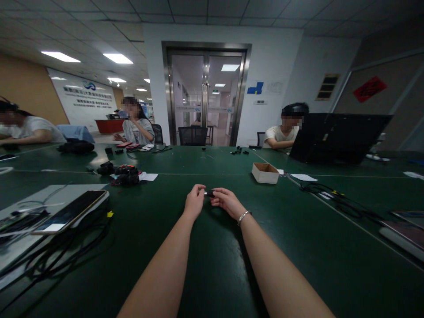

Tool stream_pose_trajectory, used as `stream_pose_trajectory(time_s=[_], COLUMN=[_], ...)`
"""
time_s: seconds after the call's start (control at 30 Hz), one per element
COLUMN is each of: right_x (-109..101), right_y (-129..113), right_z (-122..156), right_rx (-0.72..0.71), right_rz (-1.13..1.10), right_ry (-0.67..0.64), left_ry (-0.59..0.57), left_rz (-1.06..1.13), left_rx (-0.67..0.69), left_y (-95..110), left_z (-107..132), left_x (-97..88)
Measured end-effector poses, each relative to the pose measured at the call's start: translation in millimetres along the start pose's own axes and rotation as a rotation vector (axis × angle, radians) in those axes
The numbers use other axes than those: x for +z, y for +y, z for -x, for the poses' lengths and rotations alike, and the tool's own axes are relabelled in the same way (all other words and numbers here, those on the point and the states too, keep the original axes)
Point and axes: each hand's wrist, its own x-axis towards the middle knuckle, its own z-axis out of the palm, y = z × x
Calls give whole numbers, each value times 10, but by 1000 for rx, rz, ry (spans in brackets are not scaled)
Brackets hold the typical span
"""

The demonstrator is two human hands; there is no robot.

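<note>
Small black piece [210, 193]: held between two bare hands over the near side of a green table [218, 256], straight ahead of the wearer; whether it touches the tabletop cannot be told.
Long axis: roughly level, running left to right across the view, with a short silvery end pointing toward the left hand [194, 202] and the dark body toward the right hand [227, 202].
Open box [265, 175]: pale outside and brown within, sitting beyond the right hand and well apart from it; the walls hide most of its floor, so the contents cannot be made out.
Left grip: thumb and fingertips drawn nearly together, pinching the silvery end.
Right grip: thumb and fingers closed lightly around the dark body, a silver bracelet [244, 217] on the wrist behind.
Left of the wearer: a phone [71, 213] lies face up near a loose tangle of black cables [71, 247], with a dark cluster of gear [126, 175] farther along the tabletop.
Across the table: a person in a striped top [137, 131] raises a hand near the face; another in a dark cap sits partly behind a large black panel [341, 138].
</note>
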Motion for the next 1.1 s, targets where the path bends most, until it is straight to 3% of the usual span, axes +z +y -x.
stream_pose_trajectory(time_s=[0.5, 0.7, 1.1], right_x=[16, 16, 9], right_y=[-13, -19, -2], right_z=[19, 21, 12], right_rx=[-3, 4, -9], right_rz=[2, 1, -13], right_ry=[6, 15, -1], left_ry=[-72, -34, -76], left_rz=[-4, 18, 49], left_rx=[19, 55, 51], left_y=[-43, 4, -85], left_z=[-12, 14, -33], left_x=[18, 11, 22])
